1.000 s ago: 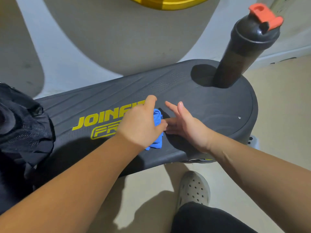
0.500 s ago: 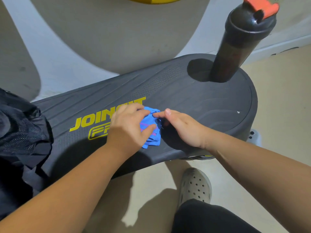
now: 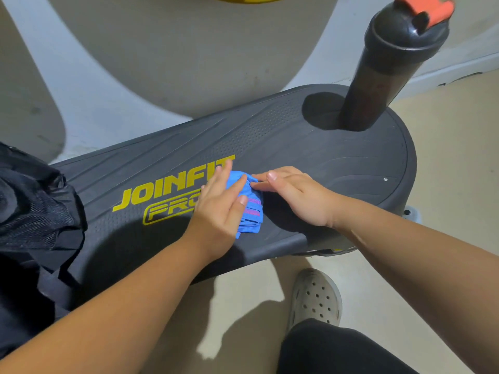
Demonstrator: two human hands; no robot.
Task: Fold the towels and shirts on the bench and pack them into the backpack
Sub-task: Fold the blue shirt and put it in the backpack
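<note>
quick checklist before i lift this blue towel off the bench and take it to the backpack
1. Blue towel folded compact: ok, a small bundle on the bench.
2. Left hand on it: ok, fingers lie flat across the towel.
3. Right hand on it: ok, fingertips touch its right edge.
4. Grip for lifting: not ok, neither hand is curled round the towel.
5. Backpack open: cannot tell, only its mesh side shows at the left.
6. Shaker bottle clear: ok, upright at the bench's far right end.
</note>
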